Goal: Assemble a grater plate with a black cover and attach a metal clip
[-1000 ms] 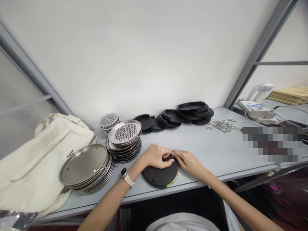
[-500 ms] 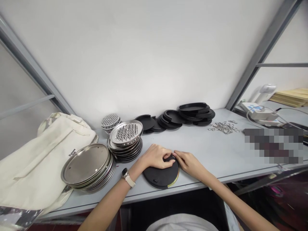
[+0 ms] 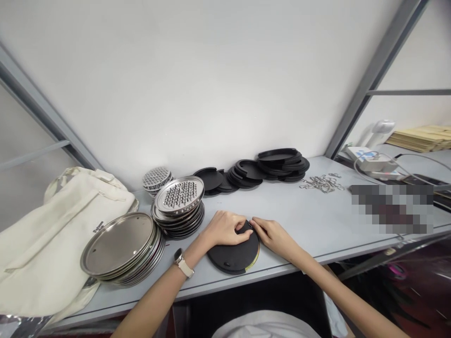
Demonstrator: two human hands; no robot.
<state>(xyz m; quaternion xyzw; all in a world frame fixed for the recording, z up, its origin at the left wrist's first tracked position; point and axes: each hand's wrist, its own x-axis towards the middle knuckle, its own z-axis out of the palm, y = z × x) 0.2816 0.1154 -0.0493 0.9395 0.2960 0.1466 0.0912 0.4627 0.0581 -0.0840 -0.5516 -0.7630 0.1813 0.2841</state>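
Observation:
A round black disc (image 3: 232, 256) lies on the table in front of me, with a yellow strip showing along its near right edge and a dark knob or hole near its front. My left hand (image 3: 226, 228) is closed over the disc's far edge, its thumb lying across the top and its fingers curled. At the far right rim my right hand (image 3: 269, 234) pinches with thumb and forefinger, close to the left fingertips. Something small and shiny, like a metal piece, glints between the two hands; its shape is mostly hidden.
To the left stand stacked metal lids (image 3: 120, 244), stacked round graters (image 3: 179, 195) and a cream cloth bag (image 3: 63, 234). Overlapping black discs (image 3: 282, 162) lie along the wall. Right of them is a pile of small metal clips (image 3: 322, 183), then a white device (image 3: 373, 159) with cables.
The view has shifted slightly, moving everything a little to the left. Both hands stay at the disc's far edge in nearly the same pose.

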